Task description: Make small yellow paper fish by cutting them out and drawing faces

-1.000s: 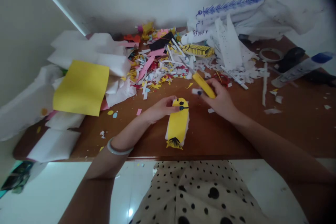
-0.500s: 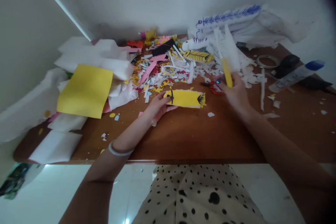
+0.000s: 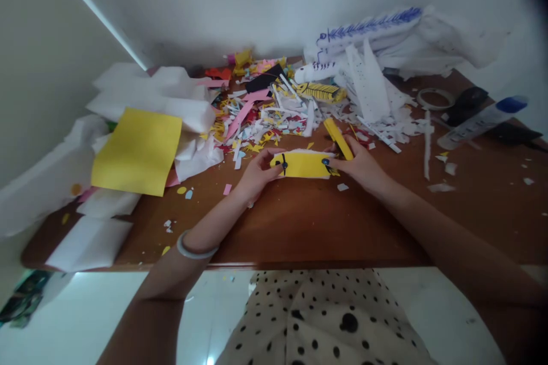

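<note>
A yellow paper fish (image 3: 305, 165) with a white backing and black-drawn markings is held level above the table, between both hands. My left hand (image 3: 262, 174) pinches its left end, thumb on top. At the tail end, my right hand (image 3: 357, 162) presses its thumb onto the paper. The same right hand also grips a slim yellow tool (image 3: 339, 139) that looks like a utility knife, pointing up and away to the left. Red-handled scissors (image 3: 363, 142) lie partly hidden behind the right hand.
Paper scraps (image 3: 274, 117) are heaped at the back. At left, a yellow sheet (image 3: 137, 151) rests on white foam pieces (image 3: 154, 91). A tape roll (image 3: 435, 98) and a clear bottle with blue cap (image 3: 475, 125) lie at right. Another yellow fish (image 3: 321, 91) sits by the heap.
My right hand has come left and toward me with the yellow tool, and now holds the fish's tail end. The left hand keeps its hold on the other end.
</note>
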`<action>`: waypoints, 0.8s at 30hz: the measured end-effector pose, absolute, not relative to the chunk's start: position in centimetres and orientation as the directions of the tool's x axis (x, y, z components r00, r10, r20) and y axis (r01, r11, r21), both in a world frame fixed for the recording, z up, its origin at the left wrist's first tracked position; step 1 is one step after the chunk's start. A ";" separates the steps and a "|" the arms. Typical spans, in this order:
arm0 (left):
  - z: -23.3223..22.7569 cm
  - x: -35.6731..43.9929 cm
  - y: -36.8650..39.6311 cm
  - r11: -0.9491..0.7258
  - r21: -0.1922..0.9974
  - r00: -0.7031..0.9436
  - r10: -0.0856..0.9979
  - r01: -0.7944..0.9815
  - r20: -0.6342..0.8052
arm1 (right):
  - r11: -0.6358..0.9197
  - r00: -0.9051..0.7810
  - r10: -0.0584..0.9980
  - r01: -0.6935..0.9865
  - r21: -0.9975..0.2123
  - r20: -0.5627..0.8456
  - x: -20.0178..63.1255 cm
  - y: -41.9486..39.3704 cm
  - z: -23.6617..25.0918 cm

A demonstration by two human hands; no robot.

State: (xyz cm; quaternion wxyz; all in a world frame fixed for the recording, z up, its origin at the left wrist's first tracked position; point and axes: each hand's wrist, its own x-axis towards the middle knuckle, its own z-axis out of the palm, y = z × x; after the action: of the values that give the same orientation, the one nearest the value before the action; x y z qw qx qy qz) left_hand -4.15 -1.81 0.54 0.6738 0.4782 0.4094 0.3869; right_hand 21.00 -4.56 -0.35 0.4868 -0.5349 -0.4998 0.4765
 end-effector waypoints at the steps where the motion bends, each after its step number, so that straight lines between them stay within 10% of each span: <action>1: 0.5 -4.2 -1.7 0.225 0.968 0.346 0.922 -0.114 -0.173 | -0.027 0.048 0.999 0.062 -0.998 -0.024 21.0 -4.5 -0.4; 24: 0.1 -2.2 -3.3 0.378 0.847 0.321 0.910 -0.374 -0.265 | -0.011 -0.057 0.998 0.048 -0.999 -0.014 16.1 -7.8 -0.5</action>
State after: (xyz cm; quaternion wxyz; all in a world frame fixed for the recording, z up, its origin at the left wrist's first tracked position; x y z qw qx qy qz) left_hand -2.25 -3.30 0.11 0.7349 0.3466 0.3860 0.4367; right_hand 16.11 -7.81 -0.50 0.4702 -0.5004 -0.5228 0.5052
